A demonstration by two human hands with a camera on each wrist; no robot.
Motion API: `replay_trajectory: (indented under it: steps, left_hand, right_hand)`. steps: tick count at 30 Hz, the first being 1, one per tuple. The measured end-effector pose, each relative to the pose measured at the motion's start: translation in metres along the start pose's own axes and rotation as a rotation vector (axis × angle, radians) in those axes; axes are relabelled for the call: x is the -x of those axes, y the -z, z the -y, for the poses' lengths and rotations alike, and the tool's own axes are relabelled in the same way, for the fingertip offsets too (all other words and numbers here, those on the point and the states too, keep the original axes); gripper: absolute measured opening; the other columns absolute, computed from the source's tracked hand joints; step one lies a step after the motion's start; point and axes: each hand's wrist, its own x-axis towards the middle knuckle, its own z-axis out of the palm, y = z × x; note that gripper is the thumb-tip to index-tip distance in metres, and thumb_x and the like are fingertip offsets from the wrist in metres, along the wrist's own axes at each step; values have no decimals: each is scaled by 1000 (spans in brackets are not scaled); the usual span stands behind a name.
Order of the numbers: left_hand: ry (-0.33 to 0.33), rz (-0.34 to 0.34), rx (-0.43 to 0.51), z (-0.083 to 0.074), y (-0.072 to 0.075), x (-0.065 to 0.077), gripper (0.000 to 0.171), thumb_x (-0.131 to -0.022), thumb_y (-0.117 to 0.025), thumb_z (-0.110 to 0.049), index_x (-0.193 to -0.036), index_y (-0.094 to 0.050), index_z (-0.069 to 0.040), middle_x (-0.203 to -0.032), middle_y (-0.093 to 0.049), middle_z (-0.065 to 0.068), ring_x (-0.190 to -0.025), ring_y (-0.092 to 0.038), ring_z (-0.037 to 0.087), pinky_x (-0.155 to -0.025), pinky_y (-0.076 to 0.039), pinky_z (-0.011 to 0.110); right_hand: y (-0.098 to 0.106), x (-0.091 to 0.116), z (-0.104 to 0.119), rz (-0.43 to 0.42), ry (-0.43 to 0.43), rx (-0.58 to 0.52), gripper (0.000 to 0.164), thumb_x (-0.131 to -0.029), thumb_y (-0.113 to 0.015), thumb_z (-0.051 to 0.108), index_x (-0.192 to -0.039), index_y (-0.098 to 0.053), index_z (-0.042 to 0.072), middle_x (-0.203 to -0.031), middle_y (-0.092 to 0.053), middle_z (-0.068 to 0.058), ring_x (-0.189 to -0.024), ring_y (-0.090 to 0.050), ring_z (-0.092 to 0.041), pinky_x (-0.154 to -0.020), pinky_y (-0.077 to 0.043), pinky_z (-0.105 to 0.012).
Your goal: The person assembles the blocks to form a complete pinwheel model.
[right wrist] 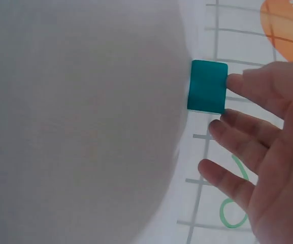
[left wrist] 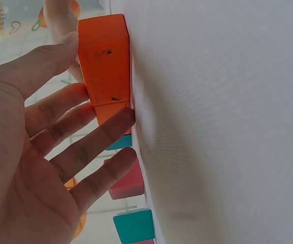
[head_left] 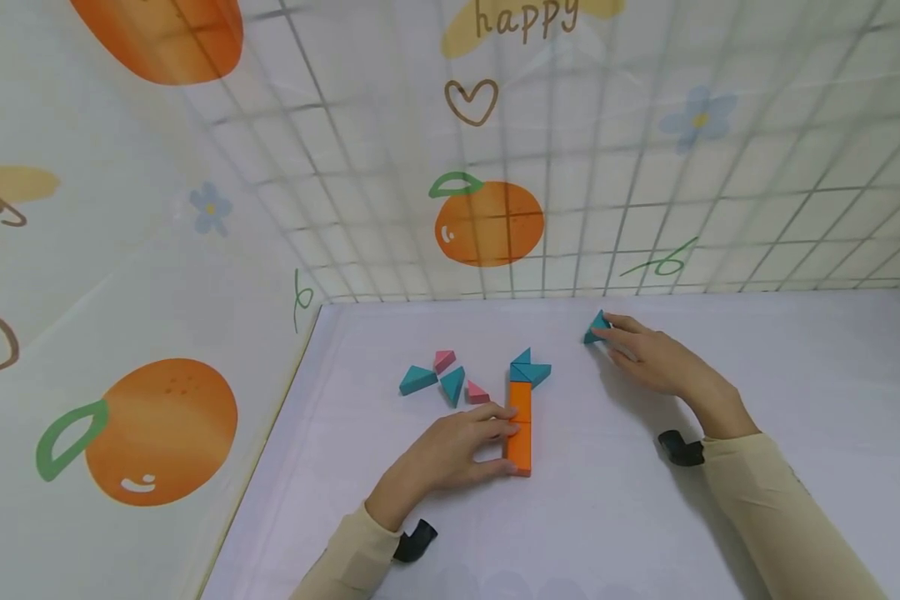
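My left hand [head_left: 461,450] rests at the left side of two orange rectangular blocks [head_left: 520,429] laid end to end. Its thumb touches the near end, and its other fingers reach along the side, loosely extended. At the far end of the orange blocks sit several teal triangular pieces [head_left: 528,369], placed close together. Farther right, my right hand [head_left: 656,360] pinches a teal triangular block [head_left: 596,327] between thumb and fingers near the back of the table. In the right wrist view this teal block [right wrist: 207,86] shows one flat face, with the other fingers spread beside it.
Left of the orange blocks lie loose teal triangles [head_left: 417,380] and pink triangles [head_left: 477,392]. The white table [head_left: 592,525] meets a curtain-like wall [head_left: 390,208] printed with oranges at the back. Another printed wall [head_left: 157,292] borders the left side.
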Motion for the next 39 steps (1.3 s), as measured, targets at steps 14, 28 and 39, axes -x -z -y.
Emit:
replay_trajectory:
  steps: [14, 28, 39]
  left_hand:
    - [1, -5, 10, 1, 1, -1, 47, -91, -66, -45, -131, -64, -20, -141, -54, -6, -122, -58, 13, -101, -49, 29]
    - [-1, -19, 0, -3, 4, -1, 48, -90, -67, -46, -129, -65, -18, -139, -56, -5, -121, -59, 13, -101, -49, 29]
    - [-6, -19, 11, -1, 3, -2, 47, -90, -67, -45, -129, -65, -19, -140, -55, -5, -121, -59, 12, -101, -49, 28]
  right_hand:
    - [-7, -6, 8, 7, 13, -27, 48, -99, -53, 10, -146, -45, 8, -156, -31, -23, -134, -43, -46, -106, -38, -61]
    - [-14, -12, 25, -1, 68, -22, 49, -97, -55, 9, -145, -46, 8, -155, -34, -22, -126, -52, -45, -102, -41, -62]
    - [-18, -20, 25, 2, 75, -42, 49, -98, -56, 10, -145, -47, 9, -156, -33, -19, -131, -47, -45, -105, -38, -63]
